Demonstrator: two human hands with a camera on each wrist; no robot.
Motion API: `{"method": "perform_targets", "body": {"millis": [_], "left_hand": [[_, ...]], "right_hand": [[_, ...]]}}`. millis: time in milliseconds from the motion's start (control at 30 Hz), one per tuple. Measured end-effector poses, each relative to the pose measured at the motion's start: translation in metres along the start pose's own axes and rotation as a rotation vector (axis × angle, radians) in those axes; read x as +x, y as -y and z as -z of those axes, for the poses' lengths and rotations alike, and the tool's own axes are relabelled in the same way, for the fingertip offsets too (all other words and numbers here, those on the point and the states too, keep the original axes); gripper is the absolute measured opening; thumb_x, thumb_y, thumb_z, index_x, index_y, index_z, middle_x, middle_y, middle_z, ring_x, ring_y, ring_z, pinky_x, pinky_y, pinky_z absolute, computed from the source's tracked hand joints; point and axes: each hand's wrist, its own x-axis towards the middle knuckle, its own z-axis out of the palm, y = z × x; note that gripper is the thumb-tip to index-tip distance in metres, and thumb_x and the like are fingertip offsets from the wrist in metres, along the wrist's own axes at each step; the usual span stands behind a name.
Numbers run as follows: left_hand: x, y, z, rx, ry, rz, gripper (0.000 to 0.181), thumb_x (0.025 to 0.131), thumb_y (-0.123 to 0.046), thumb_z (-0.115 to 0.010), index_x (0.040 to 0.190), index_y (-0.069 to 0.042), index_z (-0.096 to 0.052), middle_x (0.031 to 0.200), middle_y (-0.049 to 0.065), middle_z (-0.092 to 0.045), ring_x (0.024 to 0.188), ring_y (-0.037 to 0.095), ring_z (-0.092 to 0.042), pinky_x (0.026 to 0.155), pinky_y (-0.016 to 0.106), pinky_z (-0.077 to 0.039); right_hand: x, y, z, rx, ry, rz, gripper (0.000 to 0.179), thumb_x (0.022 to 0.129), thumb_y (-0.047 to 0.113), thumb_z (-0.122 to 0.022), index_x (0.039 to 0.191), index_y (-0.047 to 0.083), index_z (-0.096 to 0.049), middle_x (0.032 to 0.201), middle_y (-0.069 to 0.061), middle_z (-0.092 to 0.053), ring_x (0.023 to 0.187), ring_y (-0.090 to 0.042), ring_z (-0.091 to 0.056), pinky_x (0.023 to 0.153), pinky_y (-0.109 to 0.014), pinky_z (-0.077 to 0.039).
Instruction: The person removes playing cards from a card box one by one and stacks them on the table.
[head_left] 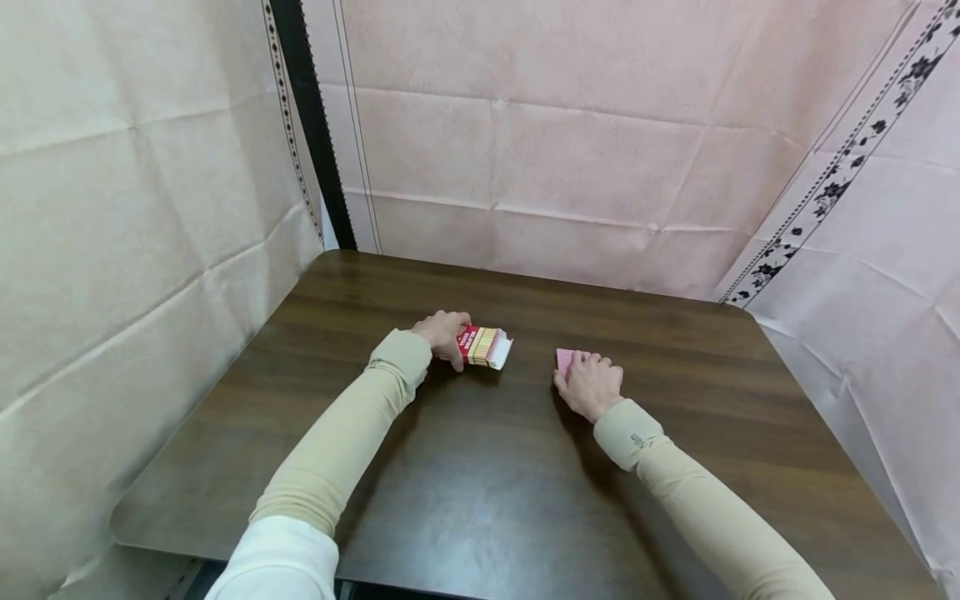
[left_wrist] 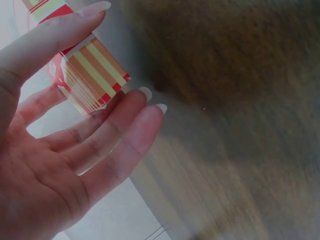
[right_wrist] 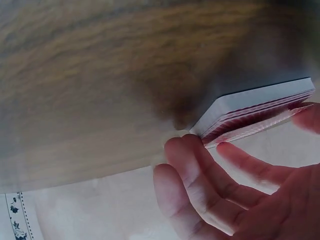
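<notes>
A red-and-yellow striped card box (head_left: pixel 481 347) is in my left hand (head_left: pixel 444 335), just left of the table's middle. Its white flap stands out at the right end. In the left wrist view the thumb crosses one side of the box (left_wrist: pixel 97 70) while fingers touch the other side. My right hand (head_left: pixel 592 385) grips a deck of playing cards (head_left: pixel 565 358) with pink patterned backs. From the right wrist, the deck (right_wrist: pixel 265 95) shows white and red edges between thumb and fingertips, with one card slightly apart. Whether the deck touches the table cannot be told.
Both hands are over a dark brown wooden table (head_left: pixel 465 467) with rounded corners. Pale creased sheeting (head_left: pixel 540 158) hangs behind it and at both sides. A black strip (head_left: pixel 315 125) runs down the back left corner.
</notes>
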Motion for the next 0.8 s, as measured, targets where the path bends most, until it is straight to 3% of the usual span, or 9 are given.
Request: {"method": "perform_targets", "body": {"millis": [533, 667, 800], "left_hand": [[0.0, -0.006, 0.002, 0.008, -0.007, 0.001, 0.08, 0.064, -0.02, -0.089, 0.132, -0.018, -0.048, 0.124, 0.011, -0.055, 0.111, 0.027, -0.052, 0.095, 0.049, -0.044], [0.0, -0.006, 0.002, 0.01, -0.007, -0.002, 0.079, 0.063, -0.019, -0.089, 0.131, -0.02, -0.049, 0.123, 0.01, -0.056, 0.11, 0.027, -0.052, 0.095, 0.048, -0.044], [0.0, -0.006, 0.001, 0.005, -0.01, -0.014, 0.077, 0.062, -0.018, -0.09, 0.129, -0.021, -0.052, 0.122, 0.009, -0.056, 0.11, 0.026, -0.051, 0.093, 0.046, -0.045]], "right_hand": [[0.002, 0.0, 0.002, -0.024, -0.003, -0.008, 0.069, 0.09, 0.063, -0.048, 0.115, -0.002, -0.055, 0.099, -0.027, -0.061, 0.084, -0.042, -0.061, 0.059, -0.051, -0.045], [0.003, 0.003, 0.009, 0.018, -0.147, 0.039, 0.067, 0.09, 0.061, -0.048, 0.115, -0.001, -0.055, 0.1, -0.025, -0.062, 0.088, -0.041, -0.061, 0.068, -0.052, -0.047], [0.003, 0.015, 0.021, 0.166, -0.32, 0.267, 0.043, 0.093, 0.041, -0.054, 0.115, 0.005, -0.062, 0.102, -0.018, -0.062, 0.093, -0.036, -0.061, 0.077, -0.049, -0.047]]}}
